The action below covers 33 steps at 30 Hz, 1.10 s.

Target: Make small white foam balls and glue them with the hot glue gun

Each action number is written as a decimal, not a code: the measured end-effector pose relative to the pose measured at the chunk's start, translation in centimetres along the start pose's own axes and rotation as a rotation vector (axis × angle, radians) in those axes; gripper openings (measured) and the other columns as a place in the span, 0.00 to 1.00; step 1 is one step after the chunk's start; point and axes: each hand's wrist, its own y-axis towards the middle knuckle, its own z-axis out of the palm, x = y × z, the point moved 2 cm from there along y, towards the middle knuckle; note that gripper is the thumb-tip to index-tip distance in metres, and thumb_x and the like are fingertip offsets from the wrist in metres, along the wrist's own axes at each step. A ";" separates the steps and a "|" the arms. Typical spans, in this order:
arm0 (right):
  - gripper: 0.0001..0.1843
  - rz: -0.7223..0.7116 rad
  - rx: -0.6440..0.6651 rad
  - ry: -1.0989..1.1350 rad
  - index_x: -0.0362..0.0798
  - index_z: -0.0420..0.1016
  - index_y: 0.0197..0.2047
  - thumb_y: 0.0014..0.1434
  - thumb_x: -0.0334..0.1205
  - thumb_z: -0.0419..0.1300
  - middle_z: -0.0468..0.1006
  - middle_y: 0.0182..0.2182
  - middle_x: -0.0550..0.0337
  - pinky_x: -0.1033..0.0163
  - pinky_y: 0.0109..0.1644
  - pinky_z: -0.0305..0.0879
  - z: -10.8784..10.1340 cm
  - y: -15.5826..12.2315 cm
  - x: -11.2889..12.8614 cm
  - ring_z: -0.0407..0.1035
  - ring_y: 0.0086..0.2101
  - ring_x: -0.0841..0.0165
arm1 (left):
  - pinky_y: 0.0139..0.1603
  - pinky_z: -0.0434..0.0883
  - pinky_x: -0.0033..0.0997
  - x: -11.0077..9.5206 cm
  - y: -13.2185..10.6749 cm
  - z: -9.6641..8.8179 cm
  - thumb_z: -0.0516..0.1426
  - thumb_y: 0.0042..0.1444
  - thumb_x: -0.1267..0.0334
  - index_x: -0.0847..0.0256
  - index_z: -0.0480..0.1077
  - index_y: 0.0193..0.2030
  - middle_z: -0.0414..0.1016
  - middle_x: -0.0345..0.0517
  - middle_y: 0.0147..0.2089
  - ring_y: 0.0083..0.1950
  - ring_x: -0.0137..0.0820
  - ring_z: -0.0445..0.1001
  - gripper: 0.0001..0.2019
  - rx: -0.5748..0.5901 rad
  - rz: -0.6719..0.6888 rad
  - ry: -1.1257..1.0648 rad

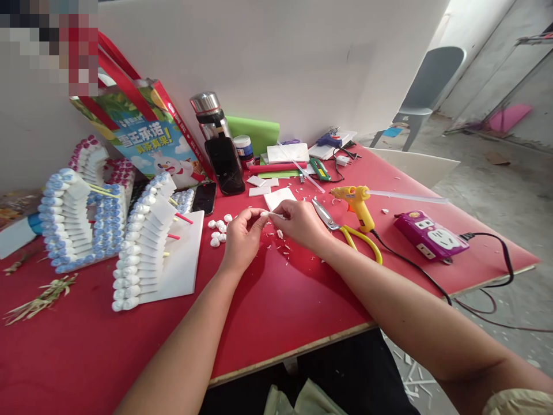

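Note:
Over the middle of the red table, my left hand (242, 239) and my right hand (300, 222) meet at the fingertips, both closed in a pinch. Between them is a thin white strip (276, 215), its end at my left fingers looking rolled into a small knob; its material I cannot tell. Several small white rolls (218, 227) lie just left of my left hand. A square white sheet (280, 199) lies behind the hands, with white scraps around. At left stand a white stepped fan-shaped piece (144, 248) edged with white rolls and a blue-edged one (71, 219).
Scissors with yellow handles (345, 227) lie right of my hands, beside a yellow glue gun (356, 204). A purple power box (430, 236) with a black cable sits farther right. Phones (204, 197), a steel flask (211, 118) and a printed bag (151, 138) stand behind.

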 end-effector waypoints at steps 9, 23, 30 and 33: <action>0.05 -0.084 -0.018 -0.077 0.48 0.71 0.32 0.58 0.39 0.59 0.72 0.22 0.64 0.67 0.28 0.50 0.3 0.0 -0.5 0.61 0.24 0.72 | 0.43 0.71 0.30 0.1 0.1 -0.2 0.62 0.58 0.51 0.60 0.76 0.43 0.79 0.44 0.37 0.38 0.32 0.75 0.15 -0.005 -0.028 -0.036; 0.12 -0.121 -0.038 -0.104 0.47 0.73 0.27 0.62 0.39 0.56 0.73 0.21 0.61 0.66 0.30 0.52 0.4 -0.3 -0.1 0.61 0.23 0.72 | 0.40 0.70 0.30 0.3 0.1 -0.1 0.62 0.57 0.50 0.61 0.76 0.42 0.78 0.44 0.35 0.35 0.31 0.73 0.16 -0.028 -0.017 -0.019; 0.11 -0.316 -0.074 -0.297 0.45 0.74 0.32 0.63 0.36 0.52 0.75 0.25 0.57 0.65 0.32 0.52 1.0 -0.8 -0.1 0.63 0.25 0.70 | 0.37 0.70 0.30 -0.3 0.0 -0.4 0.65 0.54 0.50 0.61 0.78 0.39 0.78 0.44 0.33 0.32 0.29 0.72 0.15 -0.037 -0.016 -0.047; 0.11 -0.336 -0.010 -0.290 0.46 0.74 0.33 0.63 0.37 0.52 0.77 0.27 0.56 0.65 0.33 0.52 0.7 -0.7 -0.2 0.64 0.26 0.70 | 0.34 0.69 0.30 -0.1 0.2 -0.7 0.67 0.49 0.50 0.61 0.79 0.35 0.78 0.43 0.31 0.30 0.29 0.71 0.16 -0.007 -0.070 -0.099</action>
